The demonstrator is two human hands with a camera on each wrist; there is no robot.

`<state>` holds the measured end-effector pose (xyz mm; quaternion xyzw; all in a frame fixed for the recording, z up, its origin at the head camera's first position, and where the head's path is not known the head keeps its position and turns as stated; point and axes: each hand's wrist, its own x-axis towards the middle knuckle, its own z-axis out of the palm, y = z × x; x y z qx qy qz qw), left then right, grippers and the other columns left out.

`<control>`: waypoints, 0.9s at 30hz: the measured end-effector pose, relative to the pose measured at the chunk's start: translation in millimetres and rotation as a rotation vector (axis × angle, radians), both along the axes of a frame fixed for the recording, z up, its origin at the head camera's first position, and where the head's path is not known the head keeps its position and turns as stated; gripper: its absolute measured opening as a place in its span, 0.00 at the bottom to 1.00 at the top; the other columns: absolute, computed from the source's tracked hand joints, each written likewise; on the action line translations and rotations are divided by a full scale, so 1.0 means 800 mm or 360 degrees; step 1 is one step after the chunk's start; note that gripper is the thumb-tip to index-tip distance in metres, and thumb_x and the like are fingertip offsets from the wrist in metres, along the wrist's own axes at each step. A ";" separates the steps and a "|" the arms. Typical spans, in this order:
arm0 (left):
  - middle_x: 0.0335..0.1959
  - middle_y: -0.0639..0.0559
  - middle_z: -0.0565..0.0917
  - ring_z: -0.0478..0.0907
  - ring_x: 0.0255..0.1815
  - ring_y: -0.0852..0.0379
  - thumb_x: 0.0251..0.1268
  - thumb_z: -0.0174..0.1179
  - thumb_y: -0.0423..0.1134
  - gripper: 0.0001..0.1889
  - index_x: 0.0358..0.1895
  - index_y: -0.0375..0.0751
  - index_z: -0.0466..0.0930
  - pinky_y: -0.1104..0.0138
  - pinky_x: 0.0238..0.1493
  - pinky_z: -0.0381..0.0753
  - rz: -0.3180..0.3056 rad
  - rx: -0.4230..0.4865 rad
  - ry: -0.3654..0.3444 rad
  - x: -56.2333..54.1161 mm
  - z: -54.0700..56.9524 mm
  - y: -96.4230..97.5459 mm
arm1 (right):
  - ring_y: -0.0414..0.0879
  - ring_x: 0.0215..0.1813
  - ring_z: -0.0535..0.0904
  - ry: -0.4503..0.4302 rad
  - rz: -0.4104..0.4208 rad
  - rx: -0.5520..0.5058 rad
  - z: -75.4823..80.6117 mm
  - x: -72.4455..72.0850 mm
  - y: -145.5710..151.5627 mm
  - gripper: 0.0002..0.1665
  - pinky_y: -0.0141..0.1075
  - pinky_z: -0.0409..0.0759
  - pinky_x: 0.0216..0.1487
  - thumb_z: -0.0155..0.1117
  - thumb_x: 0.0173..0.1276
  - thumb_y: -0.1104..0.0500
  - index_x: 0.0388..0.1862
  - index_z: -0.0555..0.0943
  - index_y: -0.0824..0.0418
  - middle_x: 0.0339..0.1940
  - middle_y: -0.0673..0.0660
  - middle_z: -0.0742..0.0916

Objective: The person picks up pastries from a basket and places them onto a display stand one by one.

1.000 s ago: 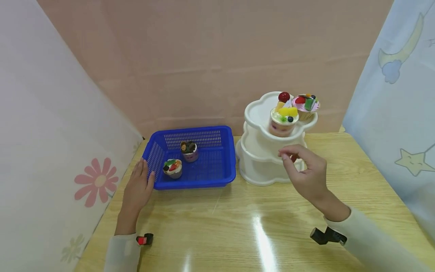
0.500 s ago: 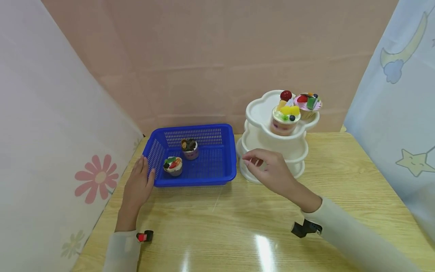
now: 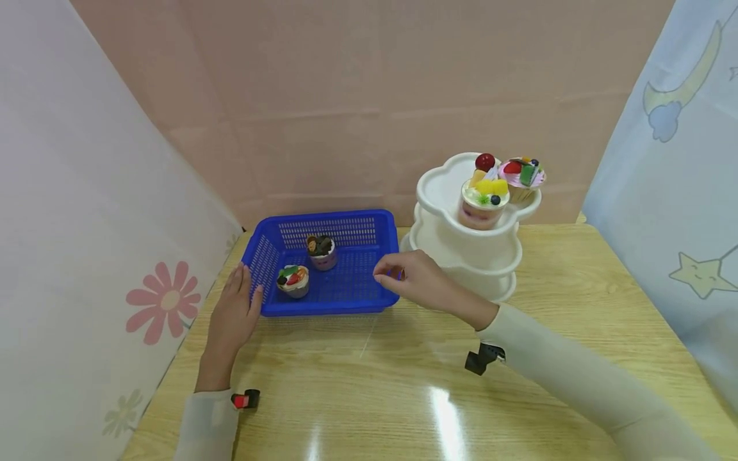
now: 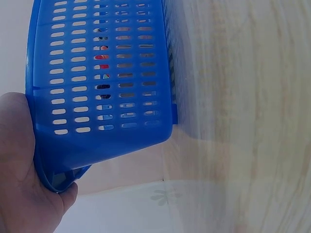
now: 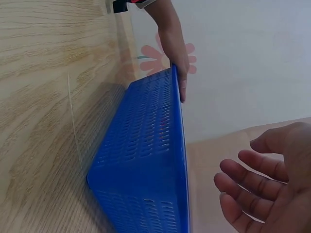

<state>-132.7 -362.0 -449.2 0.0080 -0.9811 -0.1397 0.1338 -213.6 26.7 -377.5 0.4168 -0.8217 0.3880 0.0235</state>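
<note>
My left hand [image 3: 232, 317] rests on the near left corner of a blue plastic basket [image 3: 328, 312], its fingers mostly straight along the rim. In the left wrist view the basket's slotted wall [image 4: 102, 145] fills much of the frame beside that hand. Two toy cupcakes sit inside: one with chocolate topping [image 3: 323, 253], one with fruit topping [image 3: 293, 282]. Over the basket's right edge hovers my right hand [image 3: 418, 282], holding nothing, and the right wrist view shows its fingers [image 5: 248, 184] loosely bent and apart from the rim.
Right of the basket stands a white three-tier stand [image 3: 438, 192] with scalloped trays. Its top tier bears a fruit dessert cup [image 3: 480, 214] and a pink-topped cupcake [image 3: 521, 176]. Fabric walls [image 3: 300, 96] enclose the wooden table [image 3: 357, 397] at the back and sides.
My right hand has swept left, from in front of the stand to the basket's right edge. My left hand stays on the basket corner, and the cupcakes have not moved.
</note>
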 end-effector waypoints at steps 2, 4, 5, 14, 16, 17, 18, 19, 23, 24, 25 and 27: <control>0.80 0.28 0.50 0.47 0.81 0.33 0.84 0.37 0.49 0.34 0.77 0.22 0.50 0.41 0.76 0.52 -0.0007 0.0001 0.0001 0.000 0.000 0.000 | 0.35 0.30 0.80 -0.0025 0.0046 0.0047 -0.001 -0.005 -0.008 0.03 0.32 0.80 0.34 0.67 0.71 0.57 0.38 0.88 0.52 0.28 0.40 0.86; 0.80 0.28 0.50 0.47 0.81 0.32 0.84 0.37 0.49 0.34 0.77 0.22 0.50 0.40 0.76 0.52 -0.0009 -0.0001 0.0002 0.001 -0.001 -0.001 | 0.37 0.31 0.80 -0.0031 0.0102 0.0094 -0.001 -0.011 -0.016 0.04 0.33 0.80 0.35 0.67 0.71 0.57 0.38 0.88 0.54 0.29 0.41 0.86; 0.80 0.28 0.50 0.48 0.80 0.32 0.84 0.38 0.49 0.34 0.77 0.22 0.50 0.40 0.76 0.52 -0.0007 -0.0001 0.0001 0.001 -0.001 -0.001 | 0.38 0.32 0.81 -0.0035 0.0134 0.0120 -0.001 -0.013 -0.020 0.05 0.33 0.80 0.36 0.67 0.71 0.57 0.39 0.88 0.55 0.29 0.41 0.87; 0.80 0.28 0.50 0.46 0.81 0.32 0.85 0.37 0.50 0.35 0.77 0.23 0.49 0.40 0.76 0.52 -0.0003 0.0012 -0.0019 0.003 -0.003 -0.002 | 0.35 0.36 0.82 -0.0095 0.0392 0.0467 0.011 -0.033 -0.058 0.09 0.31 0.80 0.41 0.66 0.72 0.54 0.42 0.88 0.56 0.35 0.44 0.89; 0.80 0.29 0.49 0.46 0.81 0.33 0.85 0.37 0.50 0.34 0.77 0.23 0.50 0.40 0.76 0.52 -0.0004 0.0011 -0.0016 0.003 -0.002 -0.003 | 0.35 0.36 0.82 -0.0088 0.0411 0.0508 0.014 -0.036 -0.066 0.10 0.31 0.80 0.42 0.66 0.72 0.53 0.43 0.88 0.57 0.34 0.45 0.89; 0.80 0.29 0.49 0.45 0.81 0.33 0.85 0.36 0.50 0.34 0.77 0.23 0.49 0.41 0.77 0.51 -0.0004 0.0014 -0.0018 0.003 -0.002 -0.003 | 0.35 0.36 0.82 -0.0087 0.0423 0.0513 0.016 -0.037 -0.070 0.10 0.32 0.80 0.42 0.66 0.72 0.54 0.42 0.88 0.58 0.34 0.45 0.89; 0.80 0.29 0.49 0.46 0.81 0.33 0.84 0.37 0.49 0.34 0.77 0.23 0.50 0.41 0.77 0.51 -0.0006 0.0014 -0.0013 0.003 -0.001 -0.002 | 0.36 0.36 0.83 -0.0076 0.0426 0.0525 0.018 -0.038 -0.074 0.10 0.32 0.80 0.44 0.66 0.72 0.54 0.42 0.88 0.58 0.34 0.46 0.89; 0.80 0.29 0.49 0.46 0.81 0.33 0.84 0.38 0.49 0.34 0.77 0.22 0.50 0.41 0.77 0.51 -0.0008 0.0015 -0.0010 0.002 -0.001 -0.002 | 0.36 0.36 0.83 -0.0076 0.0430 0.0534 0.020 -0.039 -0.078 0.10 0.33 0.80 0.45 0.66 0.72 0.54 0.43 0.88 0.58 0.34 0.46 0.90; 0.80 0.29 0.50 0.46 0.81 0.32 0.84 0.39 0.48 0.34 0.77 0.22 0.50 0.40 0.76 0.52 -0.0010 0.0011 -0.0007 0.001 0.002 0.001 | 0.36 0.38 0.84 -0.0093 0.0428 0.0626 0.021 -0.043 -0.090 0.11 0.34 0.81 0.46 0.67 0.72 0.53 0.43 0.88 0.58 0.35 0.46 0.90; 0.80 0.28 0.50 0.47 0.81 0.32 0.84 0.39 0.48 0.34 0.77 0.22 0.50 0.40 0.76 0.52 -0.0010 0.0006 -0.0008 0.001 0.003 0.001 | 0.36 0.39 0.84 -0.0103 0.0421 0.0660 0.020 -0.043 -0.093 0.10 0.33 0.81 0.46 0.67 0.71 0.53 0.43 0.89 0.57 0.35 0.46 0.90; 0.80 0.28 0.50 0.47 0.81 0.32 0.84 0.39 0.48 0.34 0.77 0.22 0.50 0.40 0.76 0.52 -0.0009 0.0002 -0.0011 0.001 0.003 0.002 | 0.36 0.39 0.84 -0.0118 0.0421 0.0684 0.019 -0.044 -0.095 0.10 0.33 0.81 0.44 0.67 0.71 0.52 0.43 0.89 0.57 0.35 0.46 0.90; 0.80 0.28 0.50 0.47 0.81 0.32 0.84 0.38 0.48 0.34 0.77 0.22 0.50 0.40 0.76 0.52 -0.0010 -0.0004 -0.0012 0.001 0.004 0.002 | 0.37 0.39 0.84 -0.0143 0.0419 0.0711 0.016 -0.046 -0.100 0.10 0.33 0.82 0.43 0.68 0.71 0.53 0.44 0.89 0.56 0.35 0.46 0.90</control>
